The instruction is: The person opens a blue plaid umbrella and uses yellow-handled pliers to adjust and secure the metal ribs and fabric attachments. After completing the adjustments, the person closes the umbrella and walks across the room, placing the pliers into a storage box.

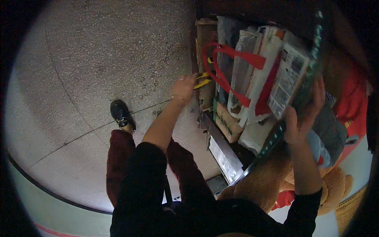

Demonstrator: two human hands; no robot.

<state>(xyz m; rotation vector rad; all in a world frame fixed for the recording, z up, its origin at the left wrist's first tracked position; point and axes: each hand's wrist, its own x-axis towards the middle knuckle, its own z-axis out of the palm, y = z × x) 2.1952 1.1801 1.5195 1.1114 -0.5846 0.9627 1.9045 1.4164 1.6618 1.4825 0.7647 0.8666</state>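
My left hand (pixel 184 89) is beside the open front of a low compartment, its fingers closed around the yellow handles of a tool (pixel 203 80), which looks like pliers; its far end is unclear. With thumb and fingers spread, my right hand (pixel 303 118) lies against the green, shiny edge of a glass panel (pixel 274 137). Between the hands stand a white and red bag with red straps (pixel 226 49), a clear-wrapped flat pack (pixel 288 80), bubble wrap (pixel 243 56) and a cardboard box with green writing (pixel 226 121).
Speckled floor (pixel 118 53) stretches to the left, under my black shoe (pixel 121 114). A worn wooden edge (pixel 205 62) borders the compartment, with a metal rail (pixel 223 152) below it. Brown plush toys (pixel 333 189) and a red cloth item (pixel 353 100) lie beyond the glass.
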